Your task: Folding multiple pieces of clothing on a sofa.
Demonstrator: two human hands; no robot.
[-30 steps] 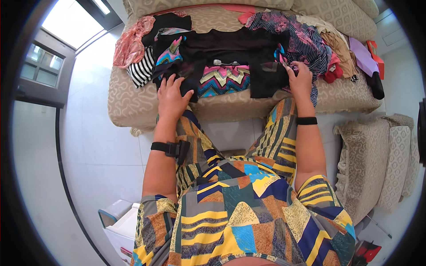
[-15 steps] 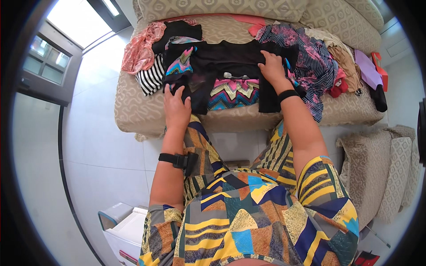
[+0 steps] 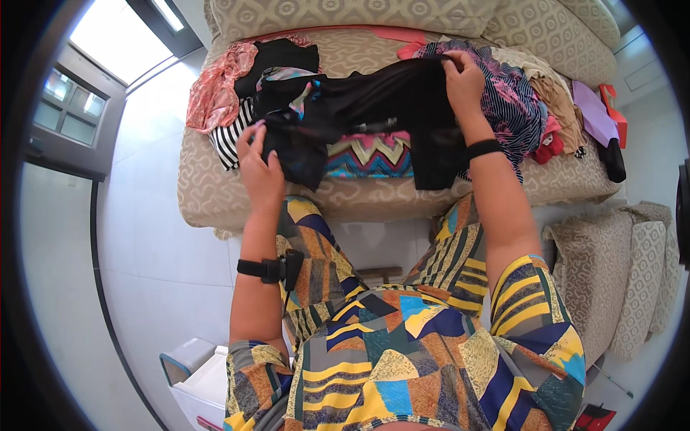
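A black garment (image 3: pixel 388 90) with sheer-looking parts lies spread across the sofa seat in front of me. Its upper right part is raised in the fingers of my right hand (image 3: pixel 466 85), which are closed on the cloth. At its lower left edge, my left hand (image 3: pixel 260 169) holds the dark fabric between fingers and thumb; the grip itself is partly hidden. Bright zigzag-patterned cloth (image 3: pixel 370 154) in pink, yellow and blue shows beneath the black fabric. A small pale mark, perhaps a label, lies near the garment's middle.
Left of the garment are a pink patterned cloth (image 3: pixel 219 82), black cloth (image 3: pixel 287 61) and striped cloth (image 3: pixel 227 144). To the right lie a navy-and-pink garment (image 3: pixel 507 104), beige clothes (image 3: pixel 553 90) and a lilac piece (image 3: pixel 595 115). The sofa (image 3: pixel 208 187) has a patterned cover. A white cart (image 3: pixel 201 381) stands lower left.
My right hand has moved up and slightly right, lifting the black garment's edge. My left hand has shifted a little left and up, its fingers drawn closer together. The black cloth has moved with them.
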